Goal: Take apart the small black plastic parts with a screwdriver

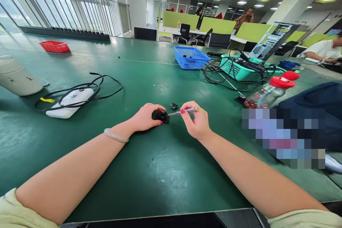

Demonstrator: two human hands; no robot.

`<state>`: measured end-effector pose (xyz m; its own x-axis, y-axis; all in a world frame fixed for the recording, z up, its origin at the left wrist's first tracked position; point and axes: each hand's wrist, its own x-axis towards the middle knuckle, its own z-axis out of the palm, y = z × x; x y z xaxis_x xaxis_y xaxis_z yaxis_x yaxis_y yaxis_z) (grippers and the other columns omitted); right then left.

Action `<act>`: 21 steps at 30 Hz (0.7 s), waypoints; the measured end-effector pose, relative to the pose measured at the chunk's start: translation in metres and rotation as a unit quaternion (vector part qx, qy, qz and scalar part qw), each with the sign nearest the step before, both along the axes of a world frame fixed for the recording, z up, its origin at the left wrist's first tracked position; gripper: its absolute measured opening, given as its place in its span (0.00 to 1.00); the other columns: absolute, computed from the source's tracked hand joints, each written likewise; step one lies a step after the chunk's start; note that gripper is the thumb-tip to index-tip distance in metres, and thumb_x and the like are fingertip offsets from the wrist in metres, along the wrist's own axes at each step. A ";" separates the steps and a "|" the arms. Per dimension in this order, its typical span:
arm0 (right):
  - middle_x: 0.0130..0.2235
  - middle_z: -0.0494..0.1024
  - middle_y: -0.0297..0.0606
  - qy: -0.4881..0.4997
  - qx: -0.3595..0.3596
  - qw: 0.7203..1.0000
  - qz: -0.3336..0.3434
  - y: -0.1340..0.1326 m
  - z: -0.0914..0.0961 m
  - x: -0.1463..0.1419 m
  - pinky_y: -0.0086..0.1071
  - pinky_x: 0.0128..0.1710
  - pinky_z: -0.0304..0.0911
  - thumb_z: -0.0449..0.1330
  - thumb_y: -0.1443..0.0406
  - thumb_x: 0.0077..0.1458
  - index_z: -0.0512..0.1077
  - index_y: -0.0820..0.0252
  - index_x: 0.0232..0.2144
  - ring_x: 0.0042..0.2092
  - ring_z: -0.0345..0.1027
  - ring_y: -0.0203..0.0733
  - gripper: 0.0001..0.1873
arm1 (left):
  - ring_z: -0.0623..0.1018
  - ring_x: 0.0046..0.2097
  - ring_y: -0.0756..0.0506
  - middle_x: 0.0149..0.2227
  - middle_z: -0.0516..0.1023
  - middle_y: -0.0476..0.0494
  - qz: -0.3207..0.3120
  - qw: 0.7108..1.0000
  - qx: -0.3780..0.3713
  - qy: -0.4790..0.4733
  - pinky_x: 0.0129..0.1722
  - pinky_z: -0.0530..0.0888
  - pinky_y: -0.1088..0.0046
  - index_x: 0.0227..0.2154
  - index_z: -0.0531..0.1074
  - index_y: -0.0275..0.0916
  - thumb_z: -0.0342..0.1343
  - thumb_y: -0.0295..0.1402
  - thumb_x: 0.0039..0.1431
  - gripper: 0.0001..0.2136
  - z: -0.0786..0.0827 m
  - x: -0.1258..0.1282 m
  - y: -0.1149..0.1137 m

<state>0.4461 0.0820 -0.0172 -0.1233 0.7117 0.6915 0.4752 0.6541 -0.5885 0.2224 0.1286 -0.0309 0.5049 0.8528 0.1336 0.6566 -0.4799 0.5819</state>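
On my feed both forearms reach out over the green table (160, 171). The left hand (145, 117), a pale bangle (116, 136) on its wrist, curls over a small black part (162, 116) lying on the table, its fingers pressed together on it. The right hand (196, 123) pinches a slim screwdriver (184, 111) between thumb and fingertips, with the tip against the part.

I judge a slip to be the main risk. The pinch looks light and the part is small, so a sideways push could skid the tip toward the left fingertips. The loose black piece (174, 106) just beyond could get knocked and be hard to spot on the dark mat.

Further out lie a white device (70, 101) looped in black cable on the left and a red-capped bottle (269, 92) on the right. Then come a blue basket (191, 58), a teal basket (240, 69) of cables and a red tray (54, 46). Behind is an open office with green partitions (217, 25).
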 end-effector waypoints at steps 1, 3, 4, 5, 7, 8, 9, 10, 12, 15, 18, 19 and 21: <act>0.29 0.76 0.34 -0.006 -0.005 1.000 0.004 0.002 0.000 0.001 0.33 0.31 0.67 0.54 0.53 0.66 0.69 0.53 0.31 0.29 0.69 0.38 0.14 | 0.75 0.55 0.36 0.49 0.81 0.44 -0.001 1.000 0.001 0.000 0.58 0.72 0.55 0.51 0.76 0.45 0.65 0.35 0.49 0.23 0.000 0.000 0.000; 0.30 0.76 0.33 -0.013 -0.016 1.000 0.012 0.004 0.000 0.002 0.34 0.31 0.68 0.54 0.53 0.66 0.69 0.53 0.32 0.29 0.70 0.38 0.14 | 0.75 0.54 0.37 0.50 0.81 0.43 -0.002 1.000 0.001 -0.003 0.58 0.71 0.55 0.51 0.76 0.45 0.65 0.36 0.49 0.23 -0.001 0.000 0.001; 0.30 0.75 0.34 -0.013 -0.019 1.000 0.015 0.005 0.000 0.003 0.34 0.32 0.68 0.54 0.53 0.66 0.69 0.53 0.32 0.30 0.70 0.38 0.15 | 0.75 0.54 0.37 0.50 0.81 0.43 -0.001 1.000 0.000 -0.004 0.58 0.72 0.55 0.51 0.76 0.45 0.65 0.37 0.50 0.23 -0.001 0.000 0.000; 0.30 0.75 0.34 -0.010 -0.019 1.000 0.015 0.005 0.000 0.003 0.34 0.33 0.68 0.54 0.53 0.66 0.69 0.53 0.32 0.30 0.70 0.39 0.15 | 0.75 0.54 0.37 0.50 0.81 0.43 0.002 1.000 -0.001 -0.005 0.58 0.72 0.55 0.51 0.76 0.45 0.65 0.38 0.50 0.22 -0.001 0.000 0.000; 0.31 0.75 0.35 0.016 -0.014 1.000 0.016 0.005 -0.001 0.004 0.35 0.34 0.69 0.54 0.53 0.66 0.68 0.54 0.32 0.31 0.70 0.39 0.15 | 0.75 0.54 0.37 0.49 0.81 0.43 0.006 1.000 -0.001 -0.003 0.57 0.72 0.55 0.50 0.77 0.45 0.66 0.39 0.51 0.21 -0.001 0.001 0.000; 0.31 0.75 0.35 0.035 -0.012 0.999 0.020 0.004 -0.002 0.004 0.35 0.34 0.69 0.53 0.53 0.67 0.68 0.54 0.32 0.32 0.70 0.39 0.14 | 0.75 0.53 0.37 0.49 0.82 0.43 0.005 1.000 0.001 -0.003 0.57 0.72 0.55 0.50 0.77 0.45 0.66 0.39 0.51 0.21 -0.001 0.001 0.000; 0.31 0.74 0.35 0.050 -0.014 0.998 0.028 0.004 -0.003 0.004 0.36 0.35 0.69 0.53 0.54 0.67 0.68 0.54 0.33 0.31 0.70 0.39 0.14 | 0.76 0.53 0.37 0.48 0.82 0.44 0.003 1.000 0.005 -0.003 0.57 0.72 0.55 0.49 0.77 0.45 0.66 0.39 0.51 0.21 0.000 0.001 0.000; 0.32 0.74 0.35 0.057 -0.019 0.997 0.039 0.003 -0.004 0.005 0.36 0.34 0.69 0.53 0.54 0.67 0.67 0.54 0.33 0.31 0.71 0.39 0.13 | 0.76 0.52 0.37 0.48 0.82 0.44 -0.002 1.000 0.008 -0.004 0.57 0.72 0.56 0.49 0.77 0.45 0.66 0.38 0.51 0.20 0.000 0.001 0.000; 0.32 0.74 0.35 0.046 -0.036 0.996 0.064 0.003 -0.006 0.005 0.36 0.34 0.70 0.53 0.56 0.67 0.67 0.54 0.35 0.31 0.71 0.38 0.11 | 0.77 0.51 0.38 0.47 0.83 0.45 -0.014 1.000 0.015 -0.008 0.57 0.72 0.57 0.47 0.78 0.45 0.66 0.38 0.51 0.18 0.000 0.002 0.000; 0.35 0.76 0.36 0.002 -0.054 0.995 0.087 0.003 -0.008 0.004 0.36 0.35 0.71 0.54 0.58 0.66 0.66 0.54 0.38 0.32 0.73 0.38 0.08 | 0.78 0.49 0.40 0.46 0.83 0.46 -0.029 0.999 0.018 -0.015 0.56 0.73 0.58 0.46 0.79 0.45 0.66 0.37 0.52 0.17 0.001 0.002 0.001; 0.37 0.80 0.35 -0.015 -0.052 0.994 0.099 0.004 -0.009 0.003 0.37 0.38 0.72 0.56 0.60 0.65 0.64 0.52 0.45 0.34 0.75 0.39 0.08 | 0.79 0.48 0.40 0.45 0.83 0.46 -0.035 0.999 0.025 -0.019 0.57 0.72 0.58 0.46 0.79 0.45 0.66 0.36 0.51 0.17 0.000 0.001 0.001; 0.37 0.81 0.35 -0.011 -0.053 0.993 0.101 0.005 -0.009 0.002 0.37 0.40 0.72 0.57 0.61 0.65 0.63 0.51 0.49 0.35 0.76 0.40 0.11 | 0.79 0.49 0.40 0.45 0.83 0.46 -0.036 0.999 0.028 -0.020 0.58 0.72 0.58 0.46 0.79 0.45 0.67 0.36 0.51 0.17 0.000 0.001 0.001; 0.38 0.82 0.34 0.010 -0.058 0.993 0.104 0.008 -0.010 0.002 0.39 0.43 0.73 0.58 0.62 0.64 0.60 0.50 0.54 0.38 0.78 0.40 0.18 | 0.79 0.49 0.39 0.45 0.83 0.46 -0.036 0.999 0.032 -0.020 0.59 0.71 0.57 0.46 0.79 0.45 0.67 0.35 0.51 0.17 0.000 0.001 0.001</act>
<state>0.4477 0.0895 -0.0277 -0.2629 0.7473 0.6103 0.3238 0.6642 -0.6738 0.2235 0.1299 -0.0312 0.5578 0.8034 0.2085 0.5957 -0.5624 0.5734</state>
